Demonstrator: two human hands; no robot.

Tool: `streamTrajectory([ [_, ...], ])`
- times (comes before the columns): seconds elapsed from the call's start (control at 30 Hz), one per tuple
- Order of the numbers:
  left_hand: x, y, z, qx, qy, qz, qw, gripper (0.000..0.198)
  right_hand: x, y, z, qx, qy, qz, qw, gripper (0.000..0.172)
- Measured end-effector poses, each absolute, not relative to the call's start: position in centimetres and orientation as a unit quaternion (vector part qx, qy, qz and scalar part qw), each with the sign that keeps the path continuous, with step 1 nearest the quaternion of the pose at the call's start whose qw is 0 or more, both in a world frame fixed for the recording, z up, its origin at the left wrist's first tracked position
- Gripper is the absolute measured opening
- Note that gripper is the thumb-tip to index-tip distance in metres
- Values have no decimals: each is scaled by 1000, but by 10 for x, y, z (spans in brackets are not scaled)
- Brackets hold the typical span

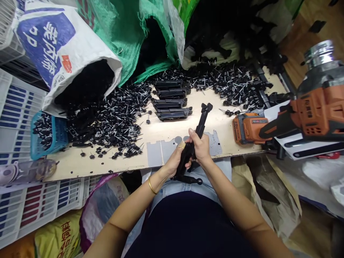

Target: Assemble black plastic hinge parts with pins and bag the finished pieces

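At the bench's front edge, both hands are closed around a black jointed plastic arm. My left hand grips its lower part, thumb on top. My right hand wraps round its middle. The upper section points away from me and ends in a forked knob; a lower section with a rounded end lies across my lap. My fingers hide the joint between them. Beyond the hands, several similar folded black arms lie in a stacked row. Grey flat plates lie under and beside the hands.
Heaps of small black knobs with metal pins cover the bench's left and back. A white sack and a teal basket stand left. An orange cordless drill lies at right. Green sacks line the back.
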State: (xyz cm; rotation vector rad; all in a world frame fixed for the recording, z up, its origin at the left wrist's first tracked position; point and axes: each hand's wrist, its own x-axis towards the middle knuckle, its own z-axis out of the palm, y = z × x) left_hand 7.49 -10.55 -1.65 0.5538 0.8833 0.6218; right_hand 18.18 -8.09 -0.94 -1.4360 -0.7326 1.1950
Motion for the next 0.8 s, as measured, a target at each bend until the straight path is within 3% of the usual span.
streamTrajectory([
  [0.17, 67, -101, -18, 271, 416, 313, 810, 68, 179, -81, -10, -621, -315, 452, 558, 46],
  [0.33, 72, -103, -20, 245, 382, 315, 833, 66, 184, -76, -11, -590, -318, 566, 480, 46],
  [0.43, 69, -96, -18, 260, 404, 320, 817, 68, 183, -75, -14, -600, -281, 545, 513, 44],
  [0.53, 55, -90, -6, 404, 402, 265, 778, 80, 182, -73, -19, -606, -252, 497, 568, 42],
  [0.67, 50, -103, 9, 686, 451, 153, 549, 123, 176, -63, -23, -639, -201, 425, 609, 43],
  [0.8, 62, -107, 1, 727, 585, 172, 315, 94, 178, -62, -12, -638, -278, 450, 560, 43],
])
